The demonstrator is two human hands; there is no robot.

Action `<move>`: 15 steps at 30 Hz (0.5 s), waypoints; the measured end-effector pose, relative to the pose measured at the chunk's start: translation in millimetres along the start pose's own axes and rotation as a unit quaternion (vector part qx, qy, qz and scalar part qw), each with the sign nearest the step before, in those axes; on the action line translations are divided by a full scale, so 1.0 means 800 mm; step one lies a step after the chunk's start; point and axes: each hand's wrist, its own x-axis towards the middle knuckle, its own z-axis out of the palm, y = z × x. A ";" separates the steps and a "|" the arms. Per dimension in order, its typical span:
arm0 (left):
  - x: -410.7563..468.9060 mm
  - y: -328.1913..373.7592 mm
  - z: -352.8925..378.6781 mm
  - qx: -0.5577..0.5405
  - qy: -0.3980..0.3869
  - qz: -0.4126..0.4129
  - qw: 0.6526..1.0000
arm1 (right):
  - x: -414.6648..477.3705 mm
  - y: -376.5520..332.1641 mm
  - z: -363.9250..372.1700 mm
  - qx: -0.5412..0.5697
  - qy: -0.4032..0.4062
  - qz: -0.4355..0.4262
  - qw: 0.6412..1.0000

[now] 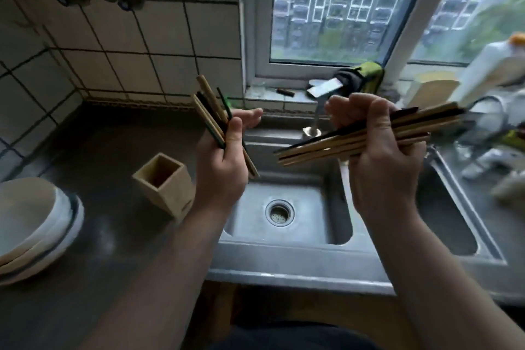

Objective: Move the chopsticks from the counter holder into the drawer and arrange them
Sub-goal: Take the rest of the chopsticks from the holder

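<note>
Both my hands are raised over the steel sink [284, 247]. My left hand [224, 162] grips a bundle of several wooden and dark chopsticks [208, 111] that point up and to the left. My right hand [380, 156] grips a second bundle of several chopsticks [318, 148], lying nearly level with the tips toward the left. The square wooden holder [166, 185] stands on the dark counter, left of my left wrist, and looks empty inside. No drawer is in view.
Stacked white bowls [31, 224] sit at the counter's left edge. The faucet [315, 122] rises behind the sink, under the window. A dish rack and a white bottle [488, 65] crowd the right side. Tiled walls close the left corner.
</note>
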 end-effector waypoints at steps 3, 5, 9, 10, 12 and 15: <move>-0.052 0.018 0.060 -0.026 -0.057 -0.014 0.998 | -0.038 -0.045 -0.073 -0.052 0.051 -0.026 0.997; -0.099 0.032 0.104 -0.040 -0.101 -0.029 0.994 | -0.073 -0.081 -0.130 -0.081 0.078 -0.035 0.993; -0.212 0.059 0.192 -0.074 -0.199 -0.069 0.975 | -0.152 -0.156 -0.241 -0.141 0.140 -0.059 0.978; -0.239 0.066 0.213 -0.088 -0.223 -0.080 0.968 | -0.171 -0.173 -0.264 -0.154 0.160 -0.061 0.973; -0.289 0.081 0.252 -0.107 -0.271 -0.103 0.951 | -0.206 -0.205 -0.308 -0.181 0.204 -0.067 0.960; -0.356 0.098 0.301 -0.111 -0.339 -0.119 0.927 | -0.253 -0.249 -0.369 -0.202 0.263 -0.077 0.940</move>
